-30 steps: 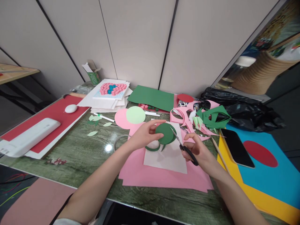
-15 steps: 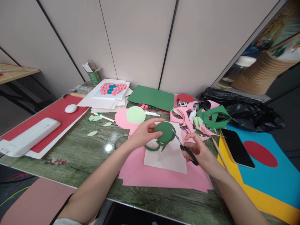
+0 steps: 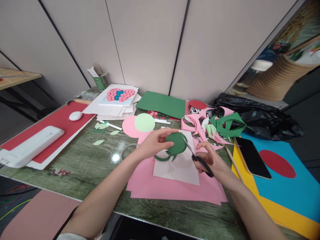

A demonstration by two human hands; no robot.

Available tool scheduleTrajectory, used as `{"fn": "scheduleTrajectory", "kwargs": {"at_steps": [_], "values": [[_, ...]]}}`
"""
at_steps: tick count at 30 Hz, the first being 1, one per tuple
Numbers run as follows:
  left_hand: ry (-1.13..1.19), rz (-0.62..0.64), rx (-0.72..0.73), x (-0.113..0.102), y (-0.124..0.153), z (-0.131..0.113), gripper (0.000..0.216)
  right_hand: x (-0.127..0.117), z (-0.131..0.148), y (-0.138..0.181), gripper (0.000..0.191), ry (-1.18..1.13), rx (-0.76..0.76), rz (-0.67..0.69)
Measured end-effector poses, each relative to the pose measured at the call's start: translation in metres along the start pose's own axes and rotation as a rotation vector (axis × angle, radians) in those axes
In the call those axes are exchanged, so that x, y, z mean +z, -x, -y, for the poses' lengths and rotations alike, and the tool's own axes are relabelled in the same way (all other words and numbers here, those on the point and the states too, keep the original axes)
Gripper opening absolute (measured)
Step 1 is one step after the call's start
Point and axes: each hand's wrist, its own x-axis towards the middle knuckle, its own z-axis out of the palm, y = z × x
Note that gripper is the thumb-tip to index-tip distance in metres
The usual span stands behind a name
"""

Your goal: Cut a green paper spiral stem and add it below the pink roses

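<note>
Left hand (image 3: 155, 144) pinches green paper circle (image 3: 177, 142), just tipped flatter; right hand (image 3: 208, 157) grips scissors (image 3: 194, 156) at its right edge; cutting seems unfinished.

an open lane of worktop (image 3: 85, 160) runs left of the left forearm (image 3: 107, 185), pinched by the ring (image 3: 122, 153) beside the wrist. beyond the scissors (image 3: 194, 156), paper scraps (image 3: 199, 125) crowd the way; right of the right hand (image 3: 209, 158), pencil (image 3: 234, 162) and phone (image 3: 253, 157) stand as obstacles.
</note>
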Motion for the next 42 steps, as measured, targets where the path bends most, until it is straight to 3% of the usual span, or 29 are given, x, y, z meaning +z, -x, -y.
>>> {"fn": "scheduleTrajectory", "kwargs": {"at_steps": [12,21,42], "values": [[0.054,0.072,0.010,0.003,0.000,0.002,0.044,-0.002,-0.004,-0.001,0.028,0.043,-0.009,0.017],[0.037,0.013,-0.070,0.001,0.001,-0.005,0.045,-0.005,-0.011,-0.002,0.028,0.017,-0.037,0.018],[0.019,-0.083,-0.043,-0.002,-0.001,0.003,0.042,-0.002,-0.004,-0.001,0.034,0.027,-0.009,-0.002]]}}
